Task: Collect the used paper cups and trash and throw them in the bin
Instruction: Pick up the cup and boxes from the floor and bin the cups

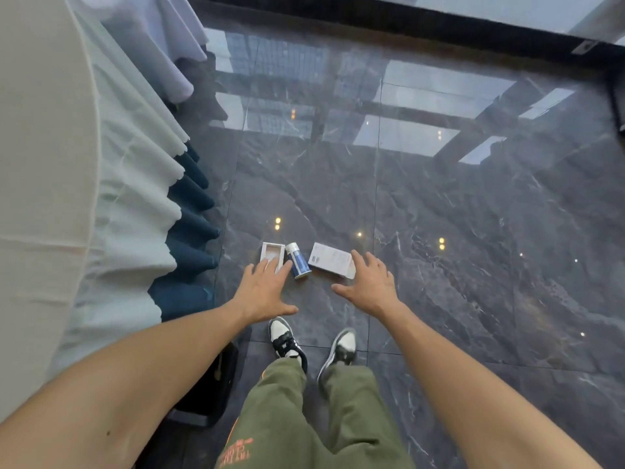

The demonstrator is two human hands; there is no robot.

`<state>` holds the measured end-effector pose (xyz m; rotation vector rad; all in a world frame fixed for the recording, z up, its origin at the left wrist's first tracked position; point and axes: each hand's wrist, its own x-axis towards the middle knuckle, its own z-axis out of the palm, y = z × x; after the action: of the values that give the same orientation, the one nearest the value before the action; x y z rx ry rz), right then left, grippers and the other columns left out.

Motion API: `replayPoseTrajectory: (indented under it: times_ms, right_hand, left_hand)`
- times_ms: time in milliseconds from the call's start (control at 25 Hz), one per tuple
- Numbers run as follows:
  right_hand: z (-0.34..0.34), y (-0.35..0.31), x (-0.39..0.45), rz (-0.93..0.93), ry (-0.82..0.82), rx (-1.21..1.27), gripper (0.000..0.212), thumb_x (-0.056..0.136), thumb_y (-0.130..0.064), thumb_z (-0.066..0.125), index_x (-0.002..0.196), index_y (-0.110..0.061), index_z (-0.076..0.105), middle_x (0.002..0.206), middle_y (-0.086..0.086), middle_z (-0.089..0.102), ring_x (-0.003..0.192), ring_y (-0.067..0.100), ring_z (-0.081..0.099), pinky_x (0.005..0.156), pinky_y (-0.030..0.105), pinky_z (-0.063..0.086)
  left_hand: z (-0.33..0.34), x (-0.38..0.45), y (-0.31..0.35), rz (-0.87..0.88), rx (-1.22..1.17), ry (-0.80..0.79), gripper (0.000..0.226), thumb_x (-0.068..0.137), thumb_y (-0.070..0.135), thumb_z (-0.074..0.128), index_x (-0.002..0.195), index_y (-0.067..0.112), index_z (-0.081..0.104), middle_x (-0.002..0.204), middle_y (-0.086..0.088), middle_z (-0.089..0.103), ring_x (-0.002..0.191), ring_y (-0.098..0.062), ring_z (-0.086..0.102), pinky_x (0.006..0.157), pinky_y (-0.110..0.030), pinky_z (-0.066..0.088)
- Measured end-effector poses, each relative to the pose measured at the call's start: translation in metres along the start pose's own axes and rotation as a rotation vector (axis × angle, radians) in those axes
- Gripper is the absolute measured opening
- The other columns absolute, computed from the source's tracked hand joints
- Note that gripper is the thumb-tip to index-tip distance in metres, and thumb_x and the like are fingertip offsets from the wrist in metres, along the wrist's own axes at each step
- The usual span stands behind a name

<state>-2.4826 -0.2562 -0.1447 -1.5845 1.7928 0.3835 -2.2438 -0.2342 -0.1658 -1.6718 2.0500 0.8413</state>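
Three pieces of trash lie on the dark marble floor in front of my feet: a small open white box, a blue and white canister lying on its side, and a white printed carton. My left hand is stretched out flat with fingers spread, its fingertips over the near edge of the open box and beside the canister. My right hand is spread too, its fingers reaching the right end of the carton. Neither hand holds anything. No bin shows.
A round table with a pale cloth over dark teal skirting stands close on my left. A second draped table is at the far left. A black object sits by the table's base. Polished floor stretches to the right.
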Motion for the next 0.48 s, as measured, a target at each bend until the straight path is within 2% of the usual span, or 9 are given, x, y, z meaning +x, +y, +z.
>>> replayPoseTrajectory:
  times_ms: [280, 480]
  right_hand:
    - [0.054, 0.033, 0.125, 0.003, -0.063, 0.032, 0.100, 0.085, -0.053, 0.074, 0.163, -0.027, 0.017, 0.172, 0.011, 0.006, 0.157, 0.034, 0.008, 0.123, 0.057, 0.019]
    - [0.135, 0.074, 0.247, -0.006, -0.080, 0.026, 0.102, 0.084, -0.050, 0.077, 0.163, -0.026, 0.017, 0.172, 0.013, 0.005, 0.156, 0.036, 0.010, 0.122, 0.057, 0.024]
  left_hand:
    - [0.068, 0.115, -0.018, -0.114, -0.221, -0.051, 0.124, 0.071, 0.067, 0.076, 0.164, 0.020, 0.006, 0.170, -0.011, 0.020, 0.154, -0.028, 0.025, 0.120, -0.047, 0.030]
    - [0.153, 0.231, -0.039, -0.092, -0.169, -0.049, 0.118, 0.074, 0.058, 0.079, 0.163, 0.019, 0.012, 0.166, -0.009, 0.026, 0.152, -0.027, 0.029, 0.119, -0.045, 0.030]
